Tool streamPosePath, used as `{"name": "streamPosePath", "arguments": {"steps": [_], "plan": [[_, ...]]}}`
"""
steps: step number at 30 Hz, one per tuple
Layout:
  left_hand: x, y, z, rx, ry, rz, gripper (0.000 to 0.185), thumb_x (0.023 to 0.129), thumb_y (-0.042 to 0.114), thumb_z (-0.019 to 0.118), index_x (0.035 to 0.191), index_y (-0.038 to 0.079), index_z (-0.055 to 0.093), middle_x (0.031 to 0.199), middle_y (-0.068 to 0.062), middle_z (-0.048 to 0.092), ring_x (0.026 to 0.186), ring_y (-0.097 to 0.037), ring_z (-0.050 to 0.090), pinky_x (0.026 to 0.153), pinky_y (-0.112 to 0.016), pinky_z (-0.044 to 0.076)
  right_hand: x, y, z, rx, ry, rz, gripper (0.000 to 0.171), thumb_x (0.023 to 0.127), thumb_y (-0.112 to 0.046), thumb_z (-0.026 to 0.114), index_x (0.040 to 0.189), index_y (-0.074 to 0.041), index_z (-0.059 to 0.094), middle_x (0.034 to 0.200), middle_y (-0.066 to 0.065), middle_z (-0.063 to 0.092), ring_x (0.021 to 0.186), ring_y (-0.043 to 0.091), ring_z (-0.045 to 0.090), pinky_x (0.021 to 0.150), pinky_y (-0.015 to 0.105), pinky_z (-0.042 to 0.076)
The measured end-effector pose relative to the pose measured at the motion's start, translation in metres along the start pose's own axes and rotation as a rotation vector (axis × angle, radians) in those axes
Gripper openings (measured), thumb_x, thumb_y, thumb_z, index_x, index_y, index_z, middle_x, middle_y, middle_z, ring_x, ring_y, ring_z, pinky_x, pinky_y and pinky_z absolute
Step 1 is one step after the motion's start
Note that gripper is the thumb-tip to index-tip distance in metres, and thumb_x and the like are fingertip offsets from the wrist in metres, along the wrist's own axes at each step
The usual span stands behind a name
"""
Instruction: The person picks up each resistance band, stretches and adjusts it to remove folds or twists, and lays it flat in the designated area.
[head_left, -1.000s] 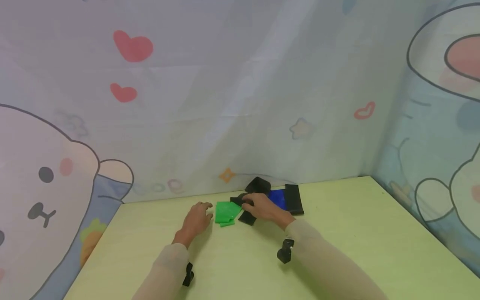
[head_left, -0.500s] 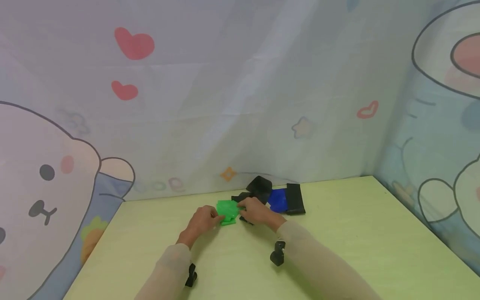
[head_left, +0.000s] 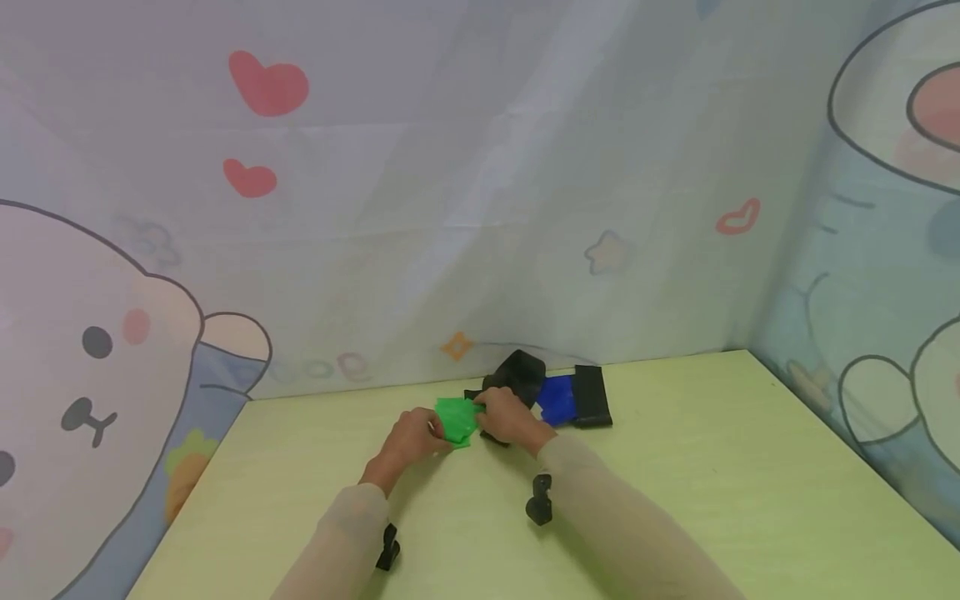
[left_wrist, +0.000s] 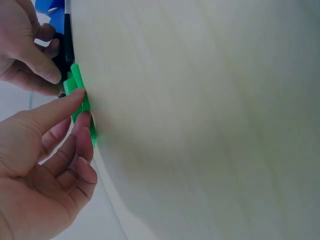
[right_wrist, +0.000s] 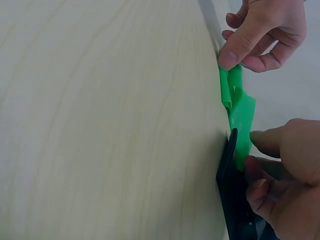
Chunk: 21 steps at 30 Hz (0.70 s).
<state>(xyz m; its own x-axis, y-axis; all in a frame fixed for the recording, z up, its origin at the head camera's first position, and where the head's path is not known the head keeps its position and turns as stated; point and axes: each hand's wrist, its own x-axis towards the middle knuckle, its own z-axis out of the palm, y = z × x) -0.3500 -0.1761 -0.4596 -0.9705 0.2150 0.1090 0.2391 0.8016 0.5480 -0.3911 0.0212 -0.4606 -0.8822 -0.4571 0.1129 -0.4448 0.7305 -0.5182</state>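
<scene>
A folded green plastic sheet (head_left: 456, 418) lies near the back of the table, thin and shiny, with creased layers. My left hand (head_left: 412, 435) pinches its near left edge between thumb and fingers; the left wrist view shows the thumb (left_wrist: 75, 100) pressed on the fold. At the sheet's right edge, my right hand (head_left: 512, 415) has its thumb and curled fingers on the corner. In the right wrist view, the right thumb (right_wrist: 270, 141) meets the green sheet's side, beside a black piece (right_wrist: 232, 185). The right hand partly hides black pieces beneath it.
Behind the right hand, a glossy black folded piece (head_left: 522, 373) lies against the back wall. To its right is a flat blue piece (head_left: 557, 400) with a wide black band (head_left: 592, 396). A printed cloth wall (head_left: 420, 208) closes the back of the table (head_left: 712, 467).
My left hand has moved right onto the green sheet's near edge. The right hand has shifted left from the black pieces to the sheet's right corner.
</scene>
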Motion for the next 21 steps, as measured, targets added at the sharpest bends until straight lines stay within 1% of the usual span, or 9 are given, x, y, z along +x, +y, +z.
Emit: {"name": "streamPosePath", "arguments": {"steps": [3,5,9,11,13,16,18,19,21], "plan": [[-0.0008,-0.0002,0.0003,-0.023,-0.010,-0.004,0.019,0.076,0.008,0.086,0.077,0.006,0.067,0.074,-0.001,0.066,0.066,-0.014,0.060,0.061,-0.029,0.050,0.0011,0.0000,0.0014,-0.014,0.018,0.006,0.031,0.098,-0.007,0.061,0.127,0.001,0.067,0.128,0.015,0.065,0.121,0.034,0.058,0.096,0.045,0.051],[-0.0014,-0.0003,-0.0001,-0.037,-0.013,-0.003,0.018,0.077,0.005,0.085,0.078,0.006,0.067,0.075,-0.003,0.067,0.066,-0.014,0.062,0.061,-0.029,0.051,0.0013,-0.0009,0.0017,-0.011,0.027,0.011,0.029,0.099,-0.005,0.056,0.125,0.001,0.068,0.127,0.014,0.065,0.116,0.032,0.061,0.093,0.044,0.053],[-0.0018,-0.0005,-0.0008,-0.046,-0.021,0.010,0.014,0.080,0.000,0.081,0.080,0.004,0.068,0.077,-0.004,0.069,0.068,-0.015,0.063,0.061,-0.030,0.052,0.0011,-0.0042,0.0002,-0.011,0.018,0.041,0.033,0.099,0.002,0.048,0.124,0.000,0.068,0.125,0.014,0.066,0.111,0.029,0.063,0.090,0.042,0.054],[-0.0022,0.0004,-0.0015,-0.043,-0.031,0.011,0.012,0.081,0.000,0.080,0.081,0.004,0.069,0.078,-0.005,0.069,0.068,-0.015,0.064,0.061,-0.029,0.052,0.0006,-0.0061,-0.0003,-0.025,0.006,0.053,0.032,0.098,0.004,0.048,0.122,-0.001,0.069,0.120,0.013,0.066,0.106,0.027,0.063,0.087,0.043,0.054],[-0.0028,0.0014,-0.0019,-0.037,-0.045,0.011,0.010,0.082,0.000,0.078,0.083,0.004,0.069,0.079,-0.004,0.069,0.068,-0.015,0.063,0.061,-0.030,0.052,0.0002,-0.0076,-0.0001,-0.041,-0.003,0.065,0.028,0.098,0.002,0.050,0.117,-0.002,0.070,0.114,0.012,0.066,0.099,0.025,0.063,0.080,0.042,0.053],[-0.0038,0.0032,-0.0026,-0.026,-0.065,0.015,0.008,0.083,0.000,0.077,0.085,0.004,0.071,0.081,-0.004,0.069,0.070,-0.015,0.064,0.063,-0.031,0.053,0.0010,-0.0085,0.0019,-0.076,-0.001,0.077,0.018,0.100,-0.006,0.053,0.098,-0.004,0.071,0.098,0.009,0.063,0.084,0.023,0.059,0.070,0.041,0.051],[-0.0043,0.0042,-0.0030,-0.014,-0.075,0.023,0.007,0.083,0.000,0.076,0.086,0.004,0.072,0.083,-0.004,0.069,0.072,-0.016,0.064,0.065,-0.032,0.054,0.0022,-0.0089,0.0036,-0.104,0.005,0.092,0.018,0.101,-0.011,0.055,0.090,-0.006,0.069,0.094,0.008,0.060,0.080,0.022,0.057,0.068,0.040,0.050],[-0.0044,0.0047,-0.0033,-0.006,-0.078,0.025,0.006,0.083,0.000,0.076,0.087,0.003,0.073,0.083,-0.004,0.069,0.073,-0.016,0.064,0.066,-0.033,0.054,0.0032,-0.0090,0.0046,-0.117,0.006,0.099,0.018,0.101,-0.012,0.056,0.087,-0.007,0.068,0.093,0.008,0.058,0.078,0.022,0.056,0.069,0.041,0.050],[-0.0047,0.0058,-0.0044,0.011,-0.081,0.029,0.005,0.083,0.000,0.076,0.087,0.003,0.074,0.083,-0.003,0.069,0.073,-0.015,0.063,0.068,-0.033,0.054,0.0048,-0.0094,0.0061,-0.137,0.014,0.111,0.016,0.100,-0.012,0.058,0.093,-0.006,0.071,0.097,0.008,0.058,0.082,0.022,0.057,0.072,0.042,0.052]]}}
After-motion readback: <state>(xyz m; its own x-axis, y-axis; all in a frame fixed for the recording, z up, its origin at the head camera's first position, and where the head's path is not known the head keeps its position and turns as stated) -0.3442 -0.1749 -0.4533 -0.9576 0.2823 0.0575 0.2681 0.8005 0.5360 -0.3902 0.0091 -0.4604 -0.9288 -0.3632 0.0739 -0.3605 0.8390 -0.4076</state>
